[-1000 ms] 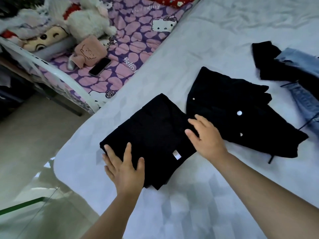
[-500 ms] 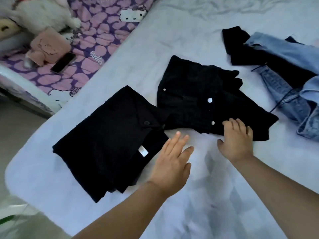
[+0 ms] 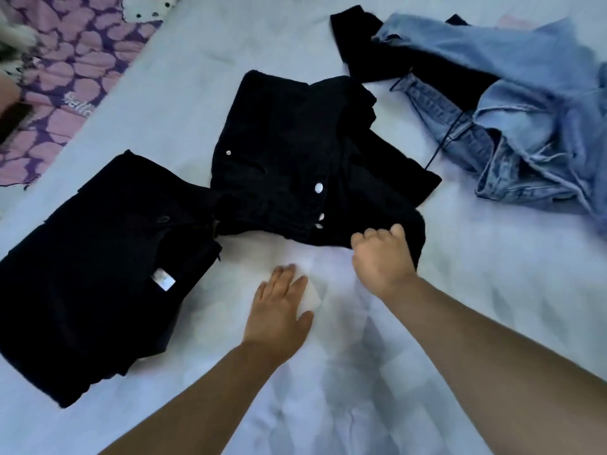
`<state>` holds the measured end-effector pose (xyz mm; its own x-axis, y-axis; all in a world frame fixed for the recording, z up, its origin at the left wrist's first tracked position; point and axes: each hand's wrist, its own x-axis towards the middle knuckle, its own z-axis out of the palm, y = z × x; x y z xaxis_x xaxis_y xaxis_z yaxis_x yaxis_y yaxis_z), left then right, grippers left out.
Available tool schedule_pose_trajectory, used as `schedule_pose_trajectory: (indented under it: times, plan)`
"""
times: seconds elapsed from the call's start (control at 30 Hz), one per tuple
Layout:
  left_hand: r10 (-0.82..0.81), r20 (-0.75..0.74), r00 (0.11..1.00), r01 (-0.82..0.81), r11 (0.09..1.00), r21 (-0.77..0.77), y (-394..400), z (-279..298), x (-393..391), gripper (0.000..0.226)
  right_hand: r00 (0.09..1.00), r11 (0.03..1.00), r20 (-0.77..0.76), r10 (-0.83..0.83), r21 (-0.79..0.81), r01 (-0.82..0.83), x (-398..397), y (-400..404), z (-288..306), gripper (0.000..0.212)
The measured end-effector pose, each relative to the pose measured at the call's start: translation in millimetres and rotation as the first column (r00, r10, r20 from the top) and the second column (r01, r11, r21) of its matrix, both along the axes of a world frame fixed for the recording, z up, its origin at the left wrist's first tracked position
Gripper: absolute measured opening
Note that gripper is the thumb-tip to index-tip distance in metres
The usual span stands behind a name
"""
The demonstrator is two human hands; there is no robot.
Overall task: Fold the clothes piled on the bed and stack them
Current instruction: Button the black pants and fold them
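**Black snap-front garment gripped at its near edge**

The black garment with snaps lies at the middle of the white bed sheet, loosely folded into a rough rectangle with uneven flaps jutting out on its far right side. Its cloth looks matte and fairly thick, and small round silver snaps run in a line down its front. The right hand curls its fingers over the garment's near right corner, bunching the dark cloth under them. The left hand lies flat on the sheet just in front of the garment, fingers straight and slightly spread, holding nothing.

Just to the left, touching the garment's corner, sits a folded black garment, a neat flat block with squared edges, a dark button and a small white label near its right edge.

Farther right, a crumpled heap of light blue denim with frayed hems lies partly over another black piece. The sheet is smooth, with soft wrinkles. At the far left is a purple cover with pink heart shapes.
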<state>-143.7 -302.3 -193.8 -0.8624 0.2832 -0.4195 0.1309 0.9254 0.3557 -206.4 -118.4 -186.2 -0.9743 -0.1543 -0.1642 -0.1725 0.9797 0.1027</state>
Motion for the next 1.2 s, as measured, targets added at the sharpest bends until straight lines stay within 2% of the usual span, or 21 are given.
schedule_pose_trajectory:
  times: [0.1, 0.17, 0.27, 0.3, 0.4, 0.5, 0.57, 0.67, 0.77, 0.83, 0.87, 0.93, 1.0, 1.03, 1.07, 1.13, 1.2]
  plan:
    - [0.072, 0.080, 0.994, -0.081, 0.990, 0.118, 2.5, 11.5, 20.4, 0.056, 0.994, 0.994, 0.091, -0.053, -0.093, 0.061, 43.2, -6.6, 15.1, 0.012]
    - [0.128, 0.141, 0.982, -0.152, 0.972, 0.177, 3.2, 22.2, 34.5, 0.052, 0.966, 0.986, 0.245, -0.078, -0.127, 0.111, 76.1, -6.6, 29.8, 0.005]
    - [0.221, 0.128, 0.967, -0.243, 0.951, 0.192, 5.2, 43.9, 58.7, 0.024, 0.913, 0.965, 0.383, -0.140, -0.154, 0.212, 127.8, 1.3, 38.4, 0.009]
    - [0.238, 0.105, 0.966, -0.253, 0.951, 0.178, 5.3, 53.9, 68.3, 0.015, 0.911, 0.957, 0.378, -0.165, -0.163, 0.241, 146.5, 2.8, 42.2, 0.014]
    - [0.244, 0.032, 0.969, -0.246, 0.954, 0.172, 6.2, 77.8, 97.4, 0.015, 0.980, 0.945, 0.128, -0.151, -0.272, 0.181, 196.4, 14.9, 52.9, 0.031]
    - [0.173, -0.081, 0.982, -0.152, 0.964, 0.218, 8.9, 95.9, 121.7, 0.043, 0.987, 0.948, -0.013, -0.163, -0.279, 0.153, 223.4, 29.6, 75.0, 0.019]
    - [0.149, -0.135, 0.980, -0.119, 0.971, 0.208, 13.6, 111.6, 135.7, 0.069, 0.985, 0.942, -0.061, -0.161, -0.309, 0.134, 231.3, 37.3, 102.9, 0.022]
    - [0.110, -0.281, 0.953, -0.082, 0.991, 0.110, 20.8, 126.2, 147.8, 0.111, 0.978, 0.941, -0.170, -0.123, -0.334, 0.060, 241.3, 46.3, 141.5, 0.023]
    - [0.098, -0.381, 0.919, -0.099, 0.995, 0.016, 25.3, 140.6, 151.7, 0.125, 0.971, 0.947, -0.232, -0.063, -0.322, -0.016, 253.3, 56.2, 178.8, 0.018]
    - [0.112, -0.423, 0.899, -0.114, 0.993, 0.021, 27.0, 156.4, 151.5, 0.117, 0.970, 0.954, -0.244, -0.007, -0.293, -0.067, 264.4, 65.4, 203.7, 0.016]
    - [0.115, -0.445, 0.888, -0.106, 0.993, 0.045, 27.7, 166.2, 150.2, 0.105, 0.971, 0.954, -0.237, 0.018, -0.288, -0.088, 270.8, 70.0, 217.5, 0.015]
    - [0.054, -0.469, 0.882, -0.015, 0.996, 0.087, 29.3, 184.2, 144.9, 0.065, 0.964, 0.948, -0.257, 0.067, -0.285, -0.142, 280.0, 80.0, 238.9, 0.014]
    - [-0.141, -0.359, 0.923, 0.155, 0.988, 0.011, 33.7, 209.5, 141.2, 0.027, 0.965, 0.950, -0.253, 0.070, -0.278, -0.142, 288.0, 92.3, 261.1, 0.015]
    - [-0.204, -0.275, 0.940, 0.209, 0.978, -0.012, 35.1, 221.2, 142.0, 0.017, 0.968, 0.957, -0.243, 0.065, -0.259, -0.129, 292.7, 98.9, 270.3, 0.019]
    - [-0.222, -0.188, 0.957, 0.225, 0.974, -0.005, 36.5, 233.0, 142.9, 0.012, 0.971, 0.963, -0.228, 0.066, -0.239, -0.121, 295.7, 104.3, 279.3, 0.024]
    - [-0.189, -0.110, 0.976, 0.200, 0.974, 0.102, 40.7, 257.4, 146.8, 0.022, 0.981, 0.965, -0.183, 0.056, -0.242, -0.101, 301.3, 110.5, 299.6, 0.036]
    - [-0.184, -0.178, 0.967, 0.209, 0.968, 0.140, 46.7, 278.6, 150.8, 0.032, 0.988, 0.970, -0.153, 0.024, -0.234, -0.060, 306.5, 115.0, 320.3, 0.050]
